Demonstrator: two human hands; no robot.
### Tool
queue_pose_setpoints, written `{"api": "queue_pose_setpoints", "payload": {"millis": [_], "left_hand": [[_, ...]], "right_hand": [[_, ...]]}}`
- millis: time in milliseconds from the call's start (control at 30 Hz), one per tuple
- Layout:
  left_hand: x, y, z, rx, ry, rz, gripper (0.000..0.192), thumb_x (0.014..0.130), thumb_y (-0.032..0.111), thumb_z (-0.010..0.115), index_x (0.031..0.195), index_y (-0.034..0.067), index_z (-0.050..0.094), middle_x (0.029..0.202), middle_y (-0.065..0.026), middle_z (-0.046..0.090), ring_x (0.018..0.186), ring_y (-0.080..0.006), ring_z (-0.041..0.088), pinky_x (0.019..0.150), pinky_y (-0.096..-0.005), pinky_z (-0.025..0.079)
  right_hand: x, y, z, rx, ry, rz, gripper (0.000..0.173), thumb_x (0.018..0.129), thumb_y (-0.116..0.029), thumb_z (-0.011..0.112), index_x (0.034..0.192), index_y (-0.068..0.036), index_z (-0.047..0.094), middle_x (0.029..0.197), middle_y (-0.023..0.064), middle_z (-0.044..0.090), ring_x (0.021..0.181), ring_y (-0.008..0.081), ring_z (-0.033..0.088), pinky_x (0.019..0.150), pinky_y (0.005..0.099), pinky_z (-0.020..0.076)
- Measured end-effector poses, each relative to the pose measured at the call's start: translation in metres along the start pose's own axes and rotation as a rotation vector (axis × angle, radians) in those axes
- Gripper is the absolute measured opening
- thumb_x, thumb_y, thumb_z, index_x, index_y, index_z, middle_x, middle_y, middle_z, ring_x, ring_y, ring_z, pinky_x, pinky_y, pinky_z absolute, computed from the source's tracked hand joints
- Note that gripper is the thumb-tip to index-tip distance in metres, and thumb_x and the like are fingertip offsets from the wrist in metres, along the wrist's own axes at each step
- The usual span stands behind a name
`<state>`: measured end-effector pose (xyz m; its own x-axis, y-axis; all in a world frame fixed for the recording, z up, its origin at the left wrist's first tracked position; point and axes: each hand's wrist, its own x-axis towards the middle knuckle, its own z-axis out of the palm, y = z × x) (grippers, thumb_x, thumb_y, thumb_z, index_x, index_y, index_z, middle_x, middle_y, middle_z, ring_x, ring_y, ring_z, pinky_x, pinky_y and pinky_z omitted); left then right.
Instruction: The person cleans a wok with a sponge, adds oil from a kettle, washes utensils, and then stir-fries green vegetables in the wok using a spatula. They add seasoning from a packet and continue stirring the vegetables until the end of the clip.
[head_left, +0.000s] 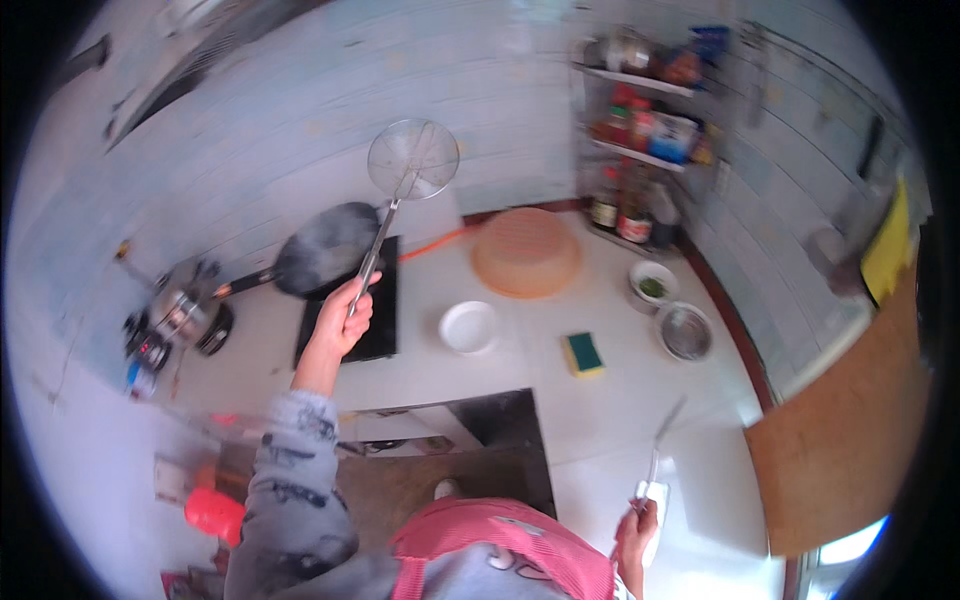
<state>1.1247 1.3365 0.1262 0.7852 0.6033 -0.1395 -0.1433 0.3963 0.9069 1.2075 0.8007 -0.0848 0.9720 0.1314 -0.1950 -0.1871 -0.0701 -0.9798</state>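
Observation:
My left hand (346, 315) is closed on the handle of a round metal skimmer (413, 159), whose disc is raised in front of the wall tiles. Behind the handle, a steaming black wok (330, 247) rests on the dark cooktop (379, 330). At the lower right, my right hand (636, 525) grips the handle of a long metal utensil (655, 457); its far end is blurred, so its kind cannot be told. A white object (657, 525) lies beside or in that hand; which one is unclear. A white bowl (469, 328) stands right of the cooktop.
An upturned orange plastic basin (525, 253) stands by the back wall. A green and yellow sponge (583, 355), a bowl of chopped greens (653, 281) and a metal bowl (684, 331) are on the counter. A corner rack (637, 154) holds bottles; a wooden board (840, 427) is at right.

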Motion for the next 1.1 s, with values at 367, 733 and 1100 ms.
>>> {"api": "queue_pose_setpoints", "payload": {"millis": [367,733,1100], "left_hand": [[0.004,-0.250,0.245,0.146,-0.445,-0.570,0.028,0.095,0.029,0.051,0.111,0.007,0.055,0.065,0.0017,0.047,0.042,-0.0016,0.033,0.033,-0.0170,0.021],[0.033,-0.394,0.275,-0.088,-0.341,-0.837,0.033,0.095,0.043,0.047,0.106,0.013,0.052,0.075,-0.0036,0.052,0.048,-0.0077,0.041,0.039,-0.0197,0.032],[0.011,-0.372,0.181,0.086,-0.515,-0.628,0.072,0.082,0.066,0.051,0.123,0.007,0.043,0.112,-0.0121,0.053,0.094,-0.0211,0.057,0.084,-0.0381,0.047]], "right_hand": [[-0.019,-0.027,-0.012,0.045,-0.003,-0.011,0.021,0.092,-0.012,0.037,0.100,0.002,0.052,0.052,0.0035,0.047,0.042,0.0100,0.044,0.041,0.0244,0.0364],[-0.054,-0.010,-0.035,0.003,0.157,0.078,0.021,0.091,-0.008,0.038,0.104,0.001,0.052,0.051,0.0009,0.045,0.038,0.0078,0.038,0.037,0.0231,0.0298],[0.020,-0.160,0.094,0.133,-0.313,-0.266,0.040,0.093,-0.013,0.047,0.131,-0.003,0.040,0.072,0.0065,0.055,0.037,0.0090,0.039,0.034,0.0217,0.0335]]}}
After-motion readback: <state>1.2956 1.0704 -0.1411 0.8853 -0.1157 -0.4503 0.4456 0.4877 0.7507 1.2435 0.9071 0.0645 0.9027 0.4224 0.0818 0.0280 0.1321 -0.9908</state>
